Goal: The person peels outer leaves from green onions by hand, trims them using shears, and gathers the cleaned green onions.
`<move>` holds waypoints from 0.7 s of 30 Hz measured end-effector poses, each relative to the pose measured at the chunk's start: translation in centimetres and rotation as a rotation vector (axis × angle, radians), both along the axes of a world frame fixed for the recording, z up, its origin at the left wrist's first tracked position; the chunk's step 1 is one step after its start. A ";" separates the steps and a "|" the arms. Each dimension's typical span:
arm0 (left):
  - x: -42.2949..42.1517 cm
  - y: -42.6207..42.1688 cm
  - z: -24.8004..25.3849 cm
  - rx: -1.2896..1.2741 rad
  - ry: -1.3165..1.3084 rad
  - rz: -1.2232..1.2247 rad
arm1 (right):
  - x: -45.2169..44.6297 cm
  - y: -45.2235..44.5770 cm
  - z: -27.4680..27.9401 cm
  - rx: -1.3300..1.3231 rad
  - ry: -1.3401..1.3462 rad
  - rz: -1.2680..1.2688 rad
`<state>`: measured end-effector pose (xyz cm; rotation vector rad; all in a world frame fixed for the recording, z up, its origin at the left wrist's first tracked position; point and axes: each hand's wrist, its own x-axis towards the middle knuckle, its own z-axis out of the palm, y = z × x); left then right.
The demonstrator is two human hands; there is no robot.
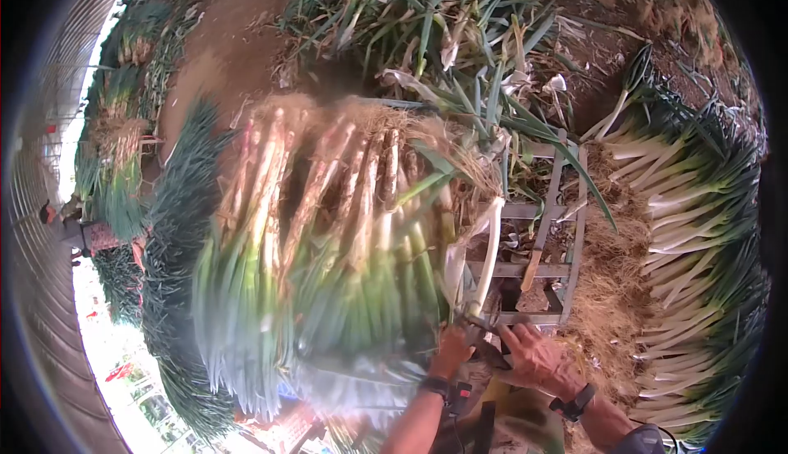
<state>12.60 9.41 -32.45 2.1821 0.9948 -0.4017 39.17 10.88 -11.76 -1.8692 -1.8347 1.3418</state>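
Two hands, each with one wristband, make two bands at the lower center. One pale stalk stands above them. Right of center are one metal frame and one wooden handle. One leafy heap fills the top; one row of leeks, too crowded to count exactly, lines the right.

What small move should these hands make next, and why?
Perhaps peel the ragged skin from the leek: it appears loose beside the white stem, with left hand and right hand near its lower end; the row looks clean.
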 end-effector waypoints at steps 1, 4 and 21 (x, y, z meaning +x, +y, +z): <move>-0.2 0.8 1.3 0.027 -0.038 0.020 | -0.6 0.3 0.1 0.004 0.023 0.021; -0.1 5.4 6.3 0.130 -0.146 0.248 | -2.1 2.0 -0.2 0.047 0.045 0.023; -1.0 20.7 8.5 0.380 0.243 0.528 | -5.9 11.0 -4.3 0.086 -0.064 -0.031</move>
